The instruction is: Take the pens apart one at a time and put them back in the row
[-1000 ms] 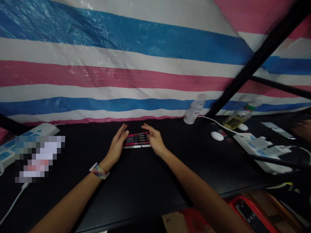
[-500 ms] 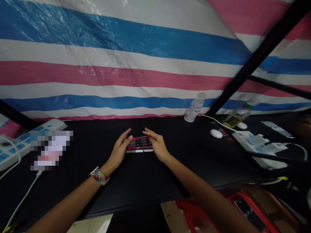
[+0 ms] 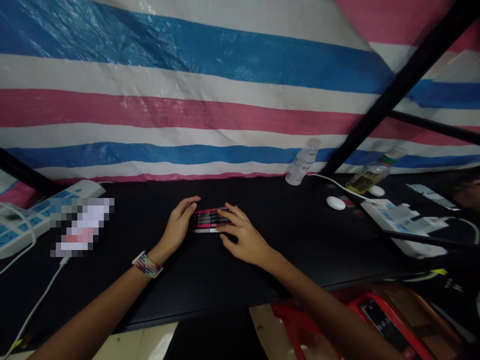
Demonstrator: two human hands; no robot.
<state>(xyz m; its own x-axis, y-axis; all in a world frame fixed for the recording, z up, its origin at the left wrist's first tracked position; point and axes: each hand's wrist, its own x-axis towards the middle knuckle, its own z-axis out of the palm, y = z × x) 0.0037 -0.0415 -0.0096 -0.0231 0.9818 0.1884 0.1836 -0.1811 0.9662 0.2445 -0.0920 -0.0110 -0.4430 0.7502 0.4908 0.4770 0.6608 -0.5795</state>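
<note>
Pens [image 3: 206,219] side by side on black tabletop [image 3: 202,285]. Left hand [image 3: 177,226], open, cupped, bounds their left ends, contact unclear; right hand [image 3: 243,237], fingers spread, covers right ends, apparently to align them.

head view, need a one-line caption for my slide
Two hands at either end of a row of pens on a black table, striped sheet behind.

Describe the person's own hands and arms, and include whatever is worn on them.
The left hand and right hand wear no gloves, and no sleeves show on the visible forearms. A multicoloured, patterned wristband with white edges circles the left wrist; nothing shows on the right.
</note>
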